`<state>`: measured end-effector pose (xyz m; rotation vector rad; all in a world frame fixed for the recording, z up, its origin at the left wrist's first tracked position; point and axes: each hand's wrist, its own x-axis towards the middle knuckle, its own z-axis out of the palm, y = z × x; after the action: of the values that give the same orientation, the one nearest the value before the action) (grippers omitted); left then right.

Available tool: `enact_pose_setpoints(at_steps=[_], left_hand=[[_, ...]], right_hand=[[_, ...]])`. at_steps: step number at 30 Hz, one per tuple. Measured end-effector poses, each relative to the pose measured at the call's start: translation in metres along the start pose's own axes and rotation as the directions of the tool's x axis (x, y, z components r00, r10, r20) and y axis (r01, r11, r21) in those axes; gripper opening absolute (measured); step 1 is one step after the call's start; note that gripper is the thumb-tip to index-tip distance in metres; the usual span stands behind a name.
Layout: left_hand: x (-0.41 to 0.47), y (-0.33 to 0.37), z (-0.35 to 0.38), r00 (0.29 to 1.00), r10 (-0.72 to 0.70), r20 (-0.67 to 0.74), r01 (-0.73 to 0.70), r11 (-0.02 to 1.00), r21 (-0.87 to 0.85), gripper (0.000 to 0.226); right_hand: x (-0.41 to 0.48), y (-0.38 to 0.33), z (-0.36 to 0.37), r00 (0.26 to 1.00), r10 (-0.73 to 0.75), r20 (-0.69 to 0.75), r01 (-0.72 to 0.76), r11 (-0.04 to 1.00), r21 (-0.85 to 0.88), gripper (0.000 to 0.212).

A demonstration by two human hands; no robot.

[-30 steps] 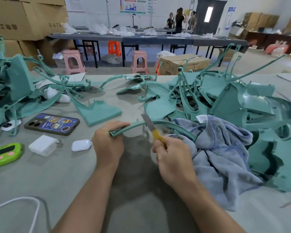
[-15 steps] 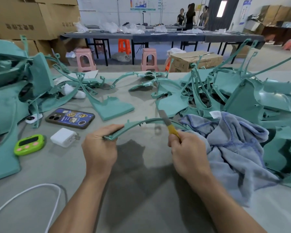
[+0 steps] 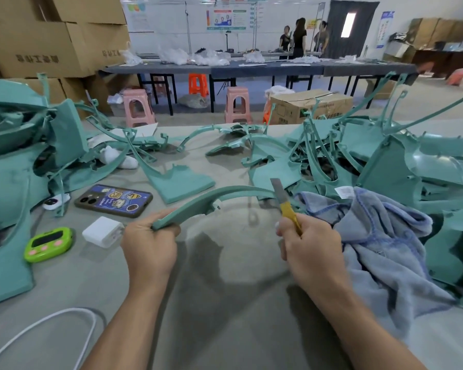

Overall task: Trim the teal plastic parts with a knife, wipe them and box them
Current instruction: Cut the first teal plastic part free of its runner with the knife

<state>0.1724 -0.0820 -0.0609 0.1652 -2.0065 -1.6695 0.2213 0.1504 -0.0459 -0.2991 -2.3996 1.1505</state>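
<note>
while left fingers (image 3: 142, 223) grip the curved teal part (image 3: 211, 196), right fingers (image 3: 286, 231) clasp the yellow-handled knife (image 3: 284, 202).

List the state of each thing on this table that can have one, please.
Curved teal part: held at one end by the left hand.
Knife: gripped by the right hand, blade out, against the part.
Blue cloth: crumpled, not held.
Phone: face down.
</note>
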Motion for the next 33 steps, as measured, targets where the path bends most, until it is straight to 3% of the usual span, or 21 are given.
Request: enact_pose_setpoints(at_steps=[3, 6, 10, 14, 17, 21, 24, 27, 29, 31, 33], left_hand=[[0.001, -0.001, -0.002, 0.999, -0.025, -0.028, 0.024, 0.999, -0.048, 0.048], [0.003, -0.001, -0.007, 0.995, -0.037, -0.097, 0.036, 0.999, -0.015, 0.026], [0.001, 0.012, -0.009, 0.991, -0.115, -0.067, 0.111, 0.992, -0.061, 0.027], [-0.003, 0.017, -0.001, 0.957, -0.255, 0.137, 0.279, 0.940, -0.195, 0.032], [-0.006, 0.021, 0.001, 0.889, -0.377, 0.261, 0.437, 0.868, -0.235, 0.017], [-0.007, 0.019, -0.001, 0.779, -0.494, 0.386, 0.589, 0.788, -0.181, 0.013], [-0.006, 0.018, -0.002, 0.743, -0.514, 0.429, 0.631, 0.751, -0.194, 0.013], [-0.004, 0.015, -0.005, 0.716, -0.522, 0.464, 0.647, 0.746, -0.159, 0.013], [-0.004, 0.012, -0.005, 0.706, -0.531, 0.469, 0.649, 0.750, -0.128, 0.012], [-0.003, 0.011, -0.005, 0.704, -0.541, 0.460, 0.654, 0.747, -0.120, 0.011], [-0.002, 0.010, -0.005, 0.701, -0.546, 0.458, 0.661, 0.740, -0.128, 0.012]], right_hand=[[0.005, 0.005, -0.002, 0.992, 0.122, 0.021, -0.123, 0.991, 0.059, 0.034], [0.010, 0.008, -0.009, 0.962, 0.271, -0.028, -0.254, 0.929, 0.271, 0.031], [0.004, 0.007, -0.006, 0.982, 0.171, -0.086, -0.127, 0.918, 0.376, 0.034], [0.000, 0.007, -0.002, 0.991, -0.103, -0.090, 0.121, 0.968, 0.221, 0.032], [-0.005, 0.003, 0.002, 0.973, -0.232, -0.008, 0.231, 0.966, 0.119, 0.034], [-0.004, 0.000, 0.006, 0.963, -0.249, 0.100, 0.242, 0.968, 0.071, 0.024], [0.003, 0.005, 0.007, 0.970, -0.194, 0.148, 0.208, 0.975, -0.082, 0.034], [0.014, 0.008, 0.002, 0.999, -0.039, -0.009, 0.035, 0.966, -0.255, 0.041], [0.020, 0.012, -0.003, 0.988, 0.021, -0.154, -0.053, 0.978, -0.203, 0.042], [0.019, 0.016, -0.004, 0.991, -0.053, -0.127, 0.036, 0.990, -0.134, 0.037], [0.009, 0.013, 0.002, 0.980, -0.178, 0.086, 0.186, 0.978, -0.097, 0.029]])
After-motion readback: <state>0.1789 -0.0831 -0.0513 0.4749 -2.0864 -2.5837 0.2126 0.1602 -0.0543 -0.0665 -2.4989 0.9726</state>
